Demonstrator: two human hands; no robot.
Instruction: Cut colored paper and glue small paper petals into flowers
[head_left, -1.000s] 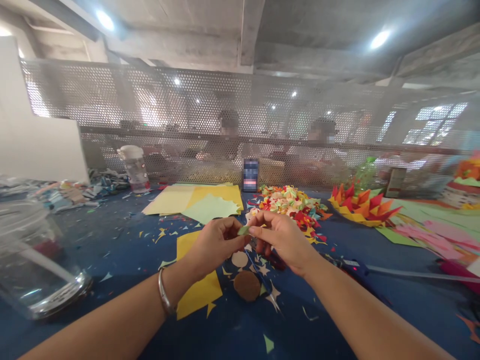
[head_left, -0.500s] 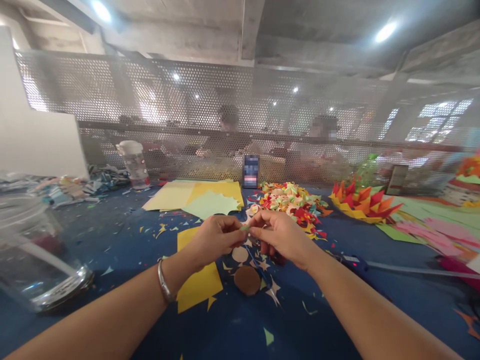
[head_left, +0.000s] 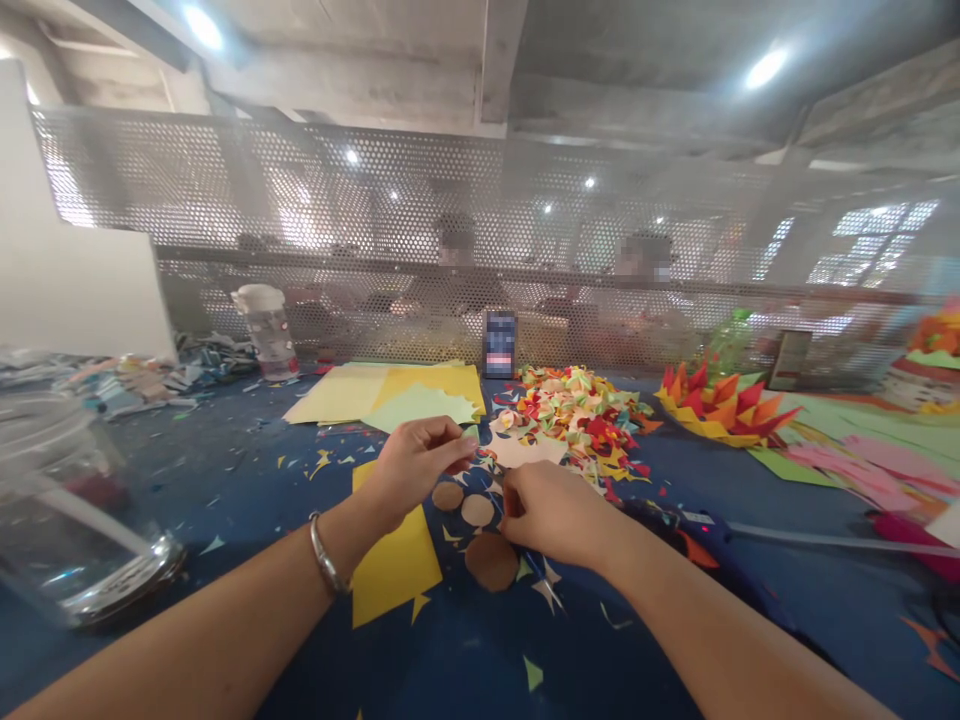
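Observation:
My left hand point(head_left: 415, 466) hovers just above the blue table point(head_left: 225, 470) with thumb and forefinger pinched on a small green paper piece point(head_left: 470, 436). My right hand point(head_left: 551, 506) is lower, knuckles up, with its fingers curled down onto the table beside three brown card discs point(head_left: 491, 560). What its fingertips touch is hidden. A yellow sheet point(head_left: 394, 565) lies under my left wrist, which wears a silver bangle. Small paper offcuts lie scattered around both hands.
A heap of folded coloured paper pieces point(head_left: 581, 405) lies just beyond my hands, with a spiky red-orange paper form point(head_left: 720, 408) to its right. Yellow and green sheets point(head_left: 390, 395), a phone point(head_left: 500, 343), a bottle point(head_left: 262, 330) and a glass jar point(head_left: 67, 520) stand around. People sit behind a mesh screen.
My hands have come apart. The right hand dropped from the green piece to the table by the brown discs, while the left hand kept the piece and shifted slightly left.

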